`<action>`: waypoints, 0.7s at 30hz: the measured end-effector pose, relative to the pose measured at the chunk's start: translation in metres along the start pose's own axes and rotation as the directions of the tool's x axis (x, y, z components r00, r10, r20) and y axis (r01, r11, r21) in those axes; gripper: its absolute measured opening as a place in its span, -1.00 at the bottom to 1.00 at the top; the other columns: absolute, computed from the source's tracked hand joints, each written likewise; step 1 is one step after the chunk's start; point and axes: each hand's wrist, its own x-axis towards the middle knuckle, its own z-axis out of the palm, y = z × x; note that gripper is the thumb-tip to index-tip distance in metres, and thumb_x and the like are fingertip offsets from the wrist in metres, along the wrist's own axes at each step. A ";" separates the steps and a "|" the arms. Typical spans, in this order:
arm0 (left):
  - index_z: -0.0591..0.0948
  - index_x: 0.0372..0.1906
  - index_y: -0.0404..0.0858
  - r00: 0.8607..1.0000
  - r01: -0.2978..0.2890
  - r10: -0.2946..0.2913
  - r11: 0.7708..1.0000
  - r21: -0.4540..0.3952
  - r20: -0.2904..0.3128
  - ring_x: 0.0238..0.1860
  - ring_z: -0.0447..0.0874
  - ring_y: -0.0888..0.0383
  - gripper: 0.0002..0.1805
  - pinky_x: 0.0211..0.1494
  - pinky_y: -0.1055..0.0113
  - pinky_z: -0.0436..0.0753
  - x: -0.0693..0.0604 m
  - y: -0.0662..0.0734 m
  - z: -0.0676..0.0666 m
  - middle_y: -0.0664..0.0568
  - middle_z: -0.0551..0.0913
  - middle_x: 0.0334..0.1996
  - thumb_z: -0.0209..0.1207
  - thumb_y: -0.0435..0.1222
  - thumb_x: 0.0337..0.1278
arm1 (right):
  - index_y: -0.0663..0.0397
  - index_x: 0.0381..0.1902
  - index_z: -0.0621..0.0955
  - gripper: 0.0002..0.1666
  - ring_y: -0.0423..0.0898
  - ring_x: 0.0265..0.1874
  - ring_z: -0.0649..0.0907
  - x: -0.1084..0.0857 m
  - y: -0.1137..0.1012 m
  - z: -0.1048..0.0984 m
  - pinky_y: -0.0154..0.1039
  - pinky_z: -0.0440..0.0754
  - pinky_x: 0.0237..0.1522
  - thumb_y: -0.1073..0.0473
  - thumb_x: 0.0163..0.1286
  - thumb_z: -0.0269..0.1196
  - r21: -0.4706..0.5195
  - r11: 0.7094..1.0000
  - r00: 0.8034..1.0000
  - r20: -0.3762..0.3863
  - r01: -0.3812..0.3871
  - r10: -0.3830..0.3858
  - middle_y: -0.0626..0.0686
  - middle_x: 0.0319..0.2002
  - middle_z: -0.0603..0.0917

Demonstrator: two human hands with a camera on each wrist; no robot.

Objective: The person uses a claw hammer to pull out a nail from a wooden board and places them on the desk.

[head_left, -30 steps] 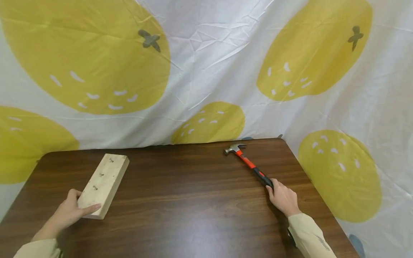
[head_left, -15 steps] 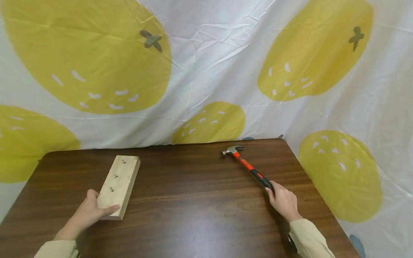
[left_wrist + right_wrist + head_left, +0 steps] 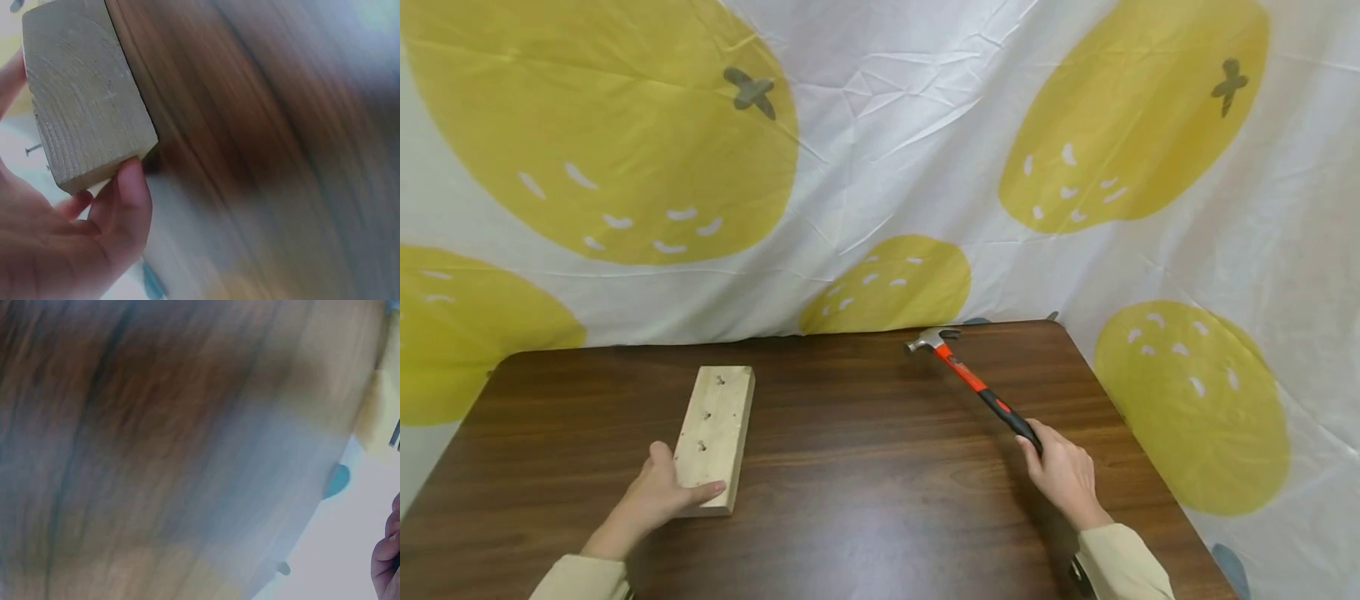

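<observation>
Table (image 3: 144,425), Cloth (image 3: 331,544), Right Hand (image 3: 384,555)

Table: brown wood grain, blurred, is filling most of the view; pale sheen is crossing it.
Cloth: white, is showing beyond the table's edge, bearing yellow print (image 3: 382,409) and a blue-green spot (image 3: 337,481).
Right Hand: mostly cropped, fingers (image 3: 394,521) are showing at the lower right edge.

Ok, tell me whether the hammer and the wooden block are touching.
Apart: the head view shows a stretch of tabletop between the hammer, gripped by the right hand, and the wooden block.

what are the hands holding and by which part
Left hand: the wooden block, by its near end. Right hand: the hammer, by the end of its black grip.
</observation>
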 end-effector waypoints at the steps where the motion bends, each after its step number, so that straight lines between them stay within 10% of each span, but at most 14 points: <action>1: 0.08 -0.13 -0.56 1.000 0.002 -0.002 1.000 0.003 0.002 -0.25 0.48 -0.21 0.01 -0.23 -0.03 0.51 0.000 0.003 0.003 -0.40 0.37 -0.27 0.39 0.12 -0.40 | 0.19 -0.23 0.59 -0.67 -0.09 -0.80 0.39 0.000 -0.001 -0.001 -0.26 0.22 -0.81 0.22 0.00 0.35 0.004 1.000 1.000 -0.007 0.002 -0.002 0.07 -0.52 0.59; 21: 0.12 -0.20 -0.51 0.999 0.000 0.002 1.000 0.031 -0.049 -0.41 0.49 -0.26 -0.03 -0.39 -0.02 0.53 -0.003 0.065 0.057 -0.37 0.36 -0.39 0.40 0.13 -0.45 | 0.19 -0.22 0.61 -0.67 -0.14 -0.80 0.38 0.007 -0.027 -0.021 -0.25 0.24 -0.81 0.24 -0.02 0.33 0.054 0.996 0.994 -0.082 0.070 -0.066 0.04 -0.53 0.59</action>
